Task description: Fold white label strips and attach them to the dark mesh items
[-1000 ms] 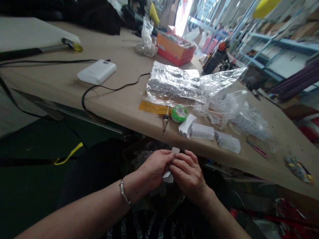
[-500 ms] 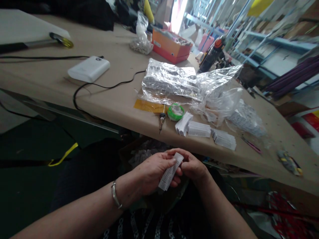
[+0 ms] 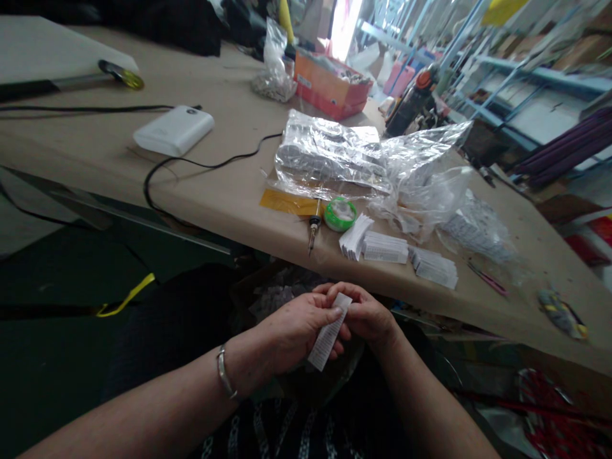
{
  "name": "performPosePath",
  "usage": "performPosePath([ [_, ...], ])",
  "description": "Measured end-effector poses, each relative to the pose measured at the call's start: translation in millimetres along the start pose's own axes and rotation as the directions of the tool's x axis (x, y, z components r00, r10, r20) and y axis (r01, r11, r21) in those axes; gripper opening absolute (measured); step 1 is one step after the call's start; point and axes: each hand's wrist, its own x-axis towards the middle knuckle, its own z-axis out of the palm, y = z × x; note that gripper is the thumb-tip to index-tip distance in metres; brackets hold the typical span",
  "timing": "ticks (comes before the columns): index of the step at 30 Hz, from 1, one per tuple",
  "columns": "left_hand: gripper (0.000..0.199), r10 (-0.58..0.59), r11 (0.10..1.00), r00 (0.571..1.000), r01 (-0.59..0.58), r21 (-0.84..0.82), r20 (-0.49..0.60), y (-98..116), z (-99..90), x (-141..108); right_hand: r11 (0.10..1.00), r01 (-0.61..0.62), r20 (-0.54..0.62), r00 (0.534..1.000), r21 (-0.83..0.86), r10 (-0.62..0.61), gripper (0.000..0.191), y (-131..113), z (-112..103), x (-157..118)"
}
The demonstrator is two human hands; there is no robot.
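A narrow printed white paper strip lies slanted between my hands, below the table's front edge. My left hand is closed on it, thumb on top and fingers underneath. Beside the strip's upper end is my right hand, its fingers curled in and touching the left fingertips; what it pinches, if anything, is hidden. Near the table edge sit printed paper stacks: a fanned one, a middle one and a right one. Many pale pieces lie in a dark container under the hands.
On the table are a green-rimmed round tin, a pointed tool, shiny plastic bags, a white power bank with a black cable, pink tweezers, pliers and an orange box.
The view has shifted slightly. The right fingers have moved a little around the strip's upper end, and the strip's lower end shows more clearly against the left hand.
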Motion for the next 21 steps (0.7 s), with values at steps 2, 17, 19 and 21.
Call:
performPosePath([
  [2, 0.015, -0.003, 1.000, 1.000, 0.003, -0.011, -0.006, -0.6, -0.6, -0.2, 0.999, 0.012, -0.009, 1.000, -0.046, -0.012, 0.035, 1.3, 0.1, 0.0],
  [17, 0.013, 0.062, 0.994, 0.998, -0.064, -0.085, -0.024, -4.7, -9.8, 4.7, 0.185, 0.119, 0.007, 0.856, -0.975, -0.517, 0.029, -16.4, 26.9, -13.0],
  [19, 0.014, 0.068, 0.994, 0.997, -0.070, -0.078, -0.031, -5.0, -10.4, 4.9, 0.135, 0.115, 0.028, 0.855, -0.984, -0.518, 0.027, -14.7, 27.3, -11.3],
  [21, 0.014, 0.067, 0.995, 0.997, -0.070, -0.077, -0.042, -4.8, -10.4, 4.5, 0.122, 0.111, 0.033, 0.855, -0.986, -0.518, 0.025, -13.4, 27.7, -9.5],
])
